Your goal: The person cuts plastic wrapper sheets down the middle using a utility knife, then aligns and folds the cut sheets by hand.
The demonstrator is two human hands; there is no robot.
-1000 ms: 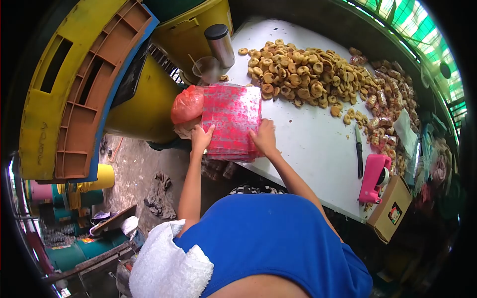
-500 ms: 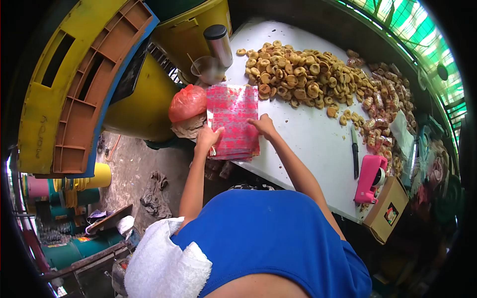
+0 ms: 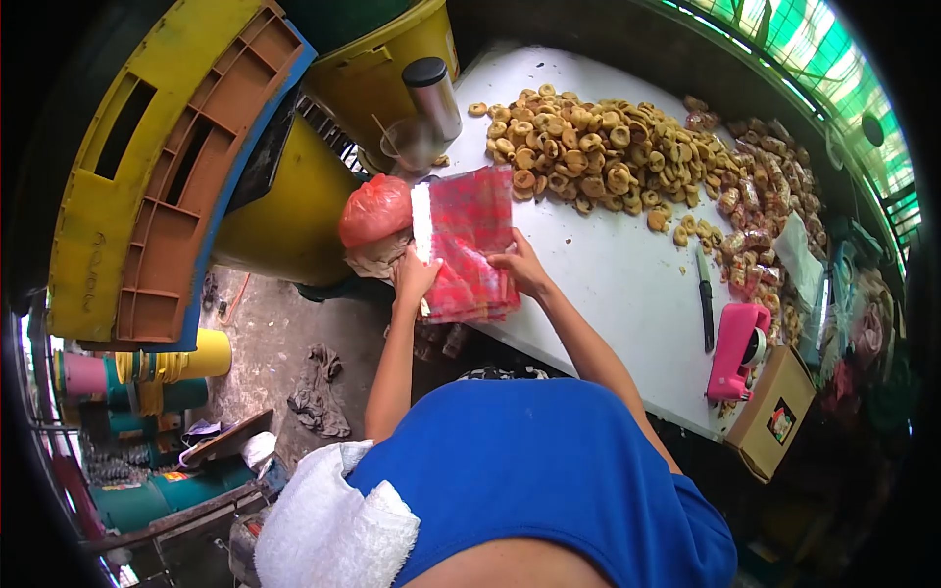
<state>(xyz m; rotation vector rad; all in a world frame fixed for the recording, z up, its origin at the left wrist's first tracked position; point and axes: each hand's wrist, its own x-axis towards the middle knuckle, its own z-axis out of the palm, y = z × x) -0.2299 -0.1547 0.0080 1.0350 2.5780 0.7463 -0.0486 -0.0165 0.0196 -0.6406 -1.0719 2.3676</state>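
A stack of red printed plastic sheets (image 3: pixel 472 230), with a white strip along its left edge, is held between both hands at the table's near left corner. My left hand (image 3: pixel 416 274) grips the stack's lower left edge, its thumb on top. On the right edge, my right hand (image 3: pixel 523 265) is closed with its thumb over the sheets. Just left of the stack sits a knotted red plastic bag (image 3: pixel 376 210). A large heap of round brown baked pieces (image 3: pixel 598 147) lies on the white table (image 3: pixel 613 284) beyond the hands.
A steel tumbler (image 3: pixel 434 101) and a clear cup (image 3: pixel 408 145) stand behind the stack. To the right are a knife (image 3: pixel 707 304), a pink tape dispenser (image 3: pixel 739 351), a cardboard box (image 3: pixel 772 414) and packed bags (image 3: pixel 769 186). Yellow bins (image 3: pixel 279 201) stand at the left.
The stack has tilted and narrowed, its sheets now bent and the white strip showing at its left edge. Both hands have stayed on its sides, the right one slightly lower.
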